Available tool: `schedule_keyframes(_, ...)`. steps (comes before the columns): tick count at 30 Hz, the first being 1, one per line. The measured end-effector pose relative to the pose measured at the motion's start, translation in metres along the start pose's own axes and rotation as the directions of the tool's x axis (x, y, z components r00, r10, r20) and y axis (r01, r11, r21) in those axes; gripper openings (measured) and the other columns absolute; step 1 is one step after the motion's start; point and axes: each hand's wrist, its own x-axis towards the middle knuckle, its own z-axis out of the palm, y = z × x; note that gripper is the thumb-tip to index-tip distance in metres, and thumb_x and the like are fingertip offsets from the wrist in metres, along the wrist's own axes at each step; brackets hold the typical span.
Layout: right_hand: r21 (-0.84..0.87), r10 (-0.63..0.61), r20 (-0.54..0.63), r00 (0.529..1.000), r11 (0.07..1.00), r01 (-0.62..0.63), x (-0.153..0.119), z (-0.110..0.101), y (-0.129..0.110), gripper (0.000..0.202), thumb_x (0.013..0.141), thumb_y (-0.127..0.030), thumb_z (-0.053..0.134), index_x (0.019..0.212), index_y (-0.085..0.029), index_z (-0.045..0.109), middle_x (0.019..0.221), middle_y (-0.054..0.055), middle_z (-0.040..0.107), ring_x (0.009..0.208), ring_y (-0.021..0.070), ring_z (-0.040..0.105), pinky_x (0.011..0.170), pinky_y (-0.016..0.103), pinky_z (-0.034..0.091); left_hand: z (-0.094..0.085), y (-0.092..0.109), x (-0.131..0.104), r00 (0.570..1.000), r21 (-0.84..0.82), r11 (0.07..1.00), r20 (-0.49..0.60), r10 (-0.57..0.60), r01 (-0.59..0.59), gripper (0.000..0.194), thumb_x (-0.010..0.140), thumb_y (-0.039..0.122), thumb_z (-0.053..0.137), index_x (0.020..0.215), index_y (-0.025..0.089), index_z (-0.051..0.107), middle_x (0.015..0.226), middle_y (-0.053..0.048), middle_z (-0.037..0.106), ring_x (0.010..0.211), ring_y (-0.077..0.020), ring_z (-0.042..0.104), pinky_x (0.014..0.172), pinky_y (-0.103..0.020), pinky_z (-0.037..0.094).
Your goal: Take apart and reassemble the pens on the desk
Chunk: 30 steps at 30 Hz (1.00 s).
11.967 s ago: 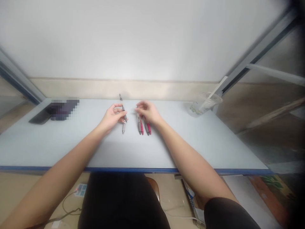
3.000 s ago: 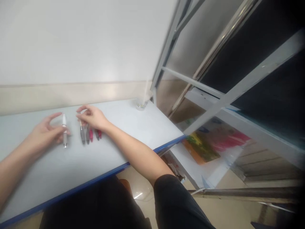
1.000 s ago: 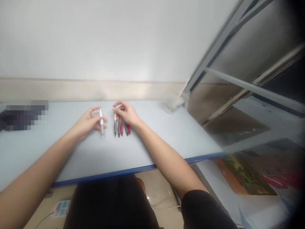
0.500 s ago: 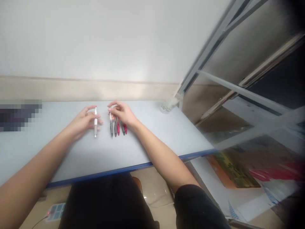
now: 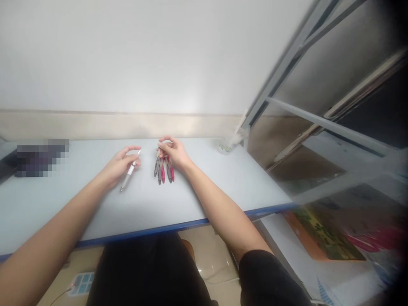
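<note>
My left hand [image 5: 119,166] pinches a white pen [image 5: 128,175] near its upper end. The pen slants, its lower tip toward me and to the left. My right hand [image 5: 176,154] has thumb and fingers closed on the upper part of a pen with a dark grey grip [image 5: 156,166]. Right beside that pen lie several more pens, among them a red-grip pen [image 5: 163,174] and another red one [image 5: 172,173], with grey ones between. Their upper ends are hidden under my right hand.
A clear patterned cup [image 5: 225,147] stands at the back right of the pale table [image 5: 219,182]. A dark, pixelated object [image 5: 38,161] lies at the left. A metal frame [image 5: 306,112] rises at the right. Below sits a power strip [image 5: 82,284].
The white pen has tipped from upright to slanting, its lower end swinging left. The grey pen in my right hand has come closer to the other pens. The view has shifted slightly.
</note>
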Motion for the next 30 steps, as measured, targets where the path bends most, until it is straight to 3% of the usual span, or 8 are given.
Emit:
schedule_keyframes(7, -0.118, -0.03, 0.048, 0.998, 0.992, 0.035, -0.001, 0.003, 0.001, 0.028, 0.088, -0.034, 0.076, 0.106, -0.02, 0.058, 0.068, -0.006, 0.066, 0.061, 0.0131, 0.064, 0.066, 0.026, 0.053, 0.002, 0.0, -0.001, 1.0, 0.005, 1.0, 0.0, 0.029, -0.029, 0.067, 0.068, 0.051, 0.087, 0.123, 0.018, 0.067, 0.069, 0.003, 0.065, 0.049, -0.0116, 0.048, 0.05, -0.024, 0.033)
schedule_keyframes(14, -0.387, -0.169, 0.092, 0.981, 0.902, 0.192, -0.002, 0.003, 0.007, 0.028, 0.091, -0.036, 0.071, 0.112, -0.021, 0.061, 0.085, -0.002, 0.07, 0.075, 0.0156, 0.065, 0.077, 0.031, 0.052, -0.004, -0.011, 0.006, 0.998, 0.032, 0.998, -0.018, 0.059, -0.058, 0.06, 0.073, 0.042, 0.086, 0.126, 0.018, 0.068, 0.075, 0.0, 0.069, 0.051, -0.0116, 0.052, 0.048, -0.023, 0.035)
schedule_keyframes(17, -0.481, -0.171, 0.1, 0.98, 0.854, 0.198, 0.003, 0.003, 0.01, 0.025, 0.092, -0.034, 0.073, 0.111, -0.02, 0.065, 0.094, 0.0, 0.072, 0.08, 0.0163, 0.065, 0.084, 0.033, 0.051, -0.003, -0.01, 0.006, 0.999, 0.029, 0.999, -0.031, 0.037, -0.036, 0.059, 0.075, 0.043, 0.084, 0.126, 0.018, 0.067, 0.074, 0.001, 0.068, 0.049, -0.0108, 0.049, 0.045, -0.022, 0.032)
schedule_keyframes(23, -0.715, -0.141, 0.115, 0.983, 0.676, 0.18, 0.005, 0.003, 0.016, 0.019, 0.093, -0.023, 0.076, 0.111, -0.017, 0.072, 0.105, 0.008, 0.076, 0.108, 0.0241, 0.064, 0.101, 0.04, 0.045, -0.002, -0.006, 0.005, 0.999, 0.0, 1.0, -0.037, 0.025, -0.025, 0.06, 0.075, 0.042, 0.085, 0.125, 0.018, 0.062, 0.079, 0.002, 0.069, 0.048, -0.0094, 0.048, 0.039, -0.021, 0.032)
schedule_keyframes(30, -0.859, -0.109, 0.154, 0.982, 0.477, 0.187, -0.001, 0.003, 0.019, 0.021, 0.097, -0.021, 0.074, 0.117, -0.015, 0.076, 0.112, 0.012, 0.076, 0.116, 0.0287, 0.06, 0.106, 0.044, 0.038, -0.004, -0.016, 0.014, 0.995, -0.066, 0.995, -0.077, 0.069, -0.075, 0.058, 0.075, 0.039, 0.086, 0.12, 0.017, 0.058, 0.077, 0.002, 0.071, 0.041, -0.0075, 0.048, 0.038, -0.021, 0.039)
